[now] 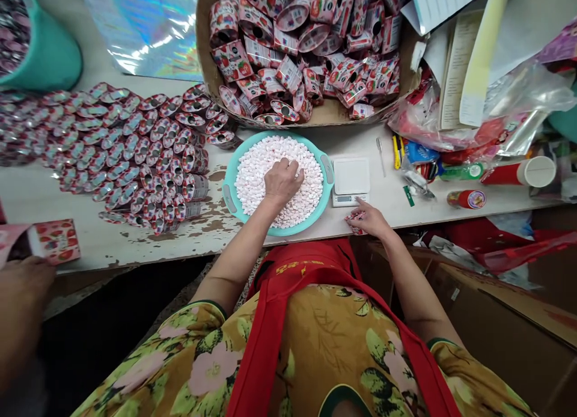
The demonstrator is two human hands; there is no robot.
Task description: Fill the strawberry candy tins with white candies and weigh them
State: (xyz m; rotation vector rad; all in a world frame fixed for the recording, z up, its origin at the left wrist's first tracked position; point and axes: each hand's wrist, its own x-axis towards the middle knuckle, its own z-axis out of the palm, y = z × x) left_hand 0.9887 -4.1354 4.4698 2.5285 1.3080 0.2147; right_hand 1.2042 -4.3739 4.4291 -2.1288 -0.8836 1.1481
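My left hand (283, 179) is sunk by its curled fingertips into small pale pink-white candies (256, 170), which fill a round turquoise basin (229, 185). The fingertips are partly hidden among the pieces. Right of the basin lies a small white digital scale (351, 176), nothing on its plate. At its front edge is my right hand (372, 219), the index finger stretched to the scale's buttons. The other fingers are closed round a small strawberry-printed pack (354, 220), mostly covered by the hand.
Behind the basin, a cardboard box (311, 119) holds many strawberry-printed packs. Rows of similar packs (135, 146) stand on the left. A turquoise bucket (54, 56) is at far left. Another person's hand (27, 285) holds a strawberry-printed box (56, 241). Papers, bags and tubes crowd the right.
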